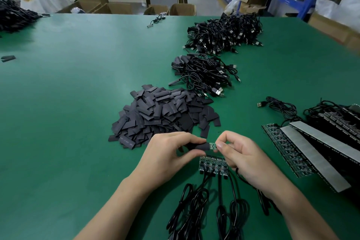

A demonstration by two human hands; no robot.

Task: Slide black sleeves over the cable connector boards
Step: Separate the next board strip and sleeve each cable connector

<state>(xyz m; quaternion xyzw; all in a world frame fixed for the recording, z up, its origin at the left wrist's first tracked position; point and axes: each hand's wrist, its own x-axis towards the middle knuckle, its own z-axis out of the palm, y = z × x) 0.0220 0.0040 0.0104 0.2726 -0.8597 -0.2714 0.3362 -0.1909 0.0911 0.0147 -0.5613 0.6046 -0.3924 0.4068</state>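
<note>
Sitting at ten o'clock on the green table (pixel 78 84), a heap of black cables (pixel 13 15) runs off the left edge, and two loose sleeves (pixel 7 58) lie at nine o'clock. Near the centre spreads a pile of sleeves (pixel 163 115), flat and dark, at twelve o'clock of the hands. The left hand (pixel 167 154) pinches a black sleeve (pixel 196 146) between thumb and curled fingers, holding it level above the table. At three o'clock of that sleeve, touching its open end, a small green connector board (pixel 213 145) shows. The right hand (pixel 245 160) pinches the board's far end with thumb and forefinger. How far the board sits inside the sleeve cannot be told. At six o'clock of the hands a row of bare boards (pixel 212 165) lies on the table, its looped cables (pixel 204 210) trailing toward the near edge. A bundle of USB cables (pixel 204 74) sits at one o'clock, and long board strips (pixel 311 152) with grey backing lie at three o'clock.
</note>
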